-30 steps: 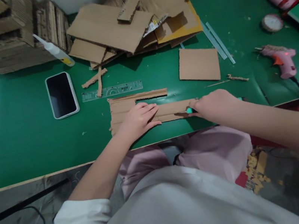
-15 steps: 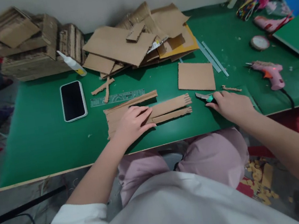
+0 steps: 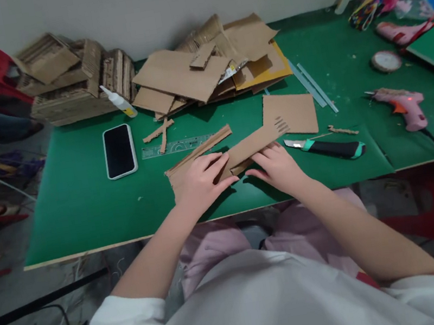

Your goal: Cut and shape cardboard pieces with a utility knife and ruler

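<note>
A cut cardboard piece (image 3: 256, 144) lies slanted in front of me, its right end frayed and raised over a square cardboard sheet (image 3: 295, 109). My left hand (image 3: 205, 178) holds its left part, fingers across the top and thumb at the near side. At the lower strip on the right, my right hand (image 3: 278, 168) grips with fingertips partly hidden by the cardboard. A black and green utility knife (image 3: 332, 148) rests on the table right of that hand, its blade out and pointing left.
A clear ruler (image 3: 177, 146), cardboard scraps (image 3: 163, 132), a phone (image 3: 119, 151) and a glue bottle (image 3: 120, 102) lie to the left. Stacked cardboard (image 3: 182, 72) fills the back. On the right are a pink glue gun (image 3: 408, 107) and a tape roll (image 3: 386, 61).
My right hand has let go of the utility knife, which now lies on the table, and moved left onto the cardboard piece. The piece's right end has swung upward and away.
</note>
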`<state>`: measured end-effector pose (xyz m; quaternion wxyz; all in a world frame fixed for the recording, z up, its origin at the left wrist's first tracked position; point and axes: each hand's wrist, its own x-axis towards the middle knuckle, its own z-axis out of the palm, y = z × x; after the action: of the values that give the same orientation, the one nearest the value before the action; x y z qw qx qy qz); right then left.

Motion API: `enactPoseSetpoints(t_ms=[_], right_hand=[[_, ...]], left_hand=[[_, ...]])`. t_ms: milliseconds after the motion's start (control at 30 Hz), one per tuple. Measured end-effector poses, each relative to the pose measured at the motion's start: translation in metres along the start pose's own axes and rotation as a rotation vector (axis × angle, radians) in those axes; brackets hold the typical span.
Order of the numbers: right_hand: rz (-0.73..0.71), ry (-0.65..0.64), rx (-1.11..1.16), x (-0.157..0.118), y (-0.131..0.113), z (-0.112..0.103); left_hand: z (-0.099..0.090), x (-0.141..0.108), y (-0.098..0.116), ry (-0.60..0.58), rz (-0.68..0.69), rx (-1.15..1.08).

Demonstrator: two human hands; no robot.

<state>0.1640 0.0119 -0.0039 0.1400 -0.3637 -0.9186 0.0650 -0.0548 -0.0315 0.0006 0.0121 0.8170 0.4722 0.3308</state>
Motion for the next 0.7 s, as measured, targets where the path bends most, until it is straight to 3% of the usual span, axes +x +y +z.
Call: enactPoseSetpoints(t_ms=[167, 333, 467, 567, 633, 700], right_hand=[[0.043, -0.214, 0.160, 0.000, 0.004, -0.007], [0.198, -0.393, 0.297, -0.025, 0.018, -0.046], [0.378, -0.325, 0.483, -0.047, 0.023, -0.070], [0.402, -0.264, 0.514, -0.051, 0.015, -0.066], [0.351, -0.283, 0.520, -0.046, 0.001, -0.054], [0.258, -0.330, 0.532, -0.036, -0.018, -0.039]], left_hand=[[-0.005, -0.005, 0.001, -0.063, -0.008, -0.032], [0.001, -0.009, -0.004, -0.130, 0.012, 0.002], [0.009, -0.006, 0.007, -0.199, 0.085, 0.002], [0.001, -0.014, 0.026, -0.214, 0.036, -0.034], [-0.010, -0.030, 0.039, -0.177, -0.054, -0.077], [-0.020, -0.049, 0.048, -0.162, -0.025, -0.077]])
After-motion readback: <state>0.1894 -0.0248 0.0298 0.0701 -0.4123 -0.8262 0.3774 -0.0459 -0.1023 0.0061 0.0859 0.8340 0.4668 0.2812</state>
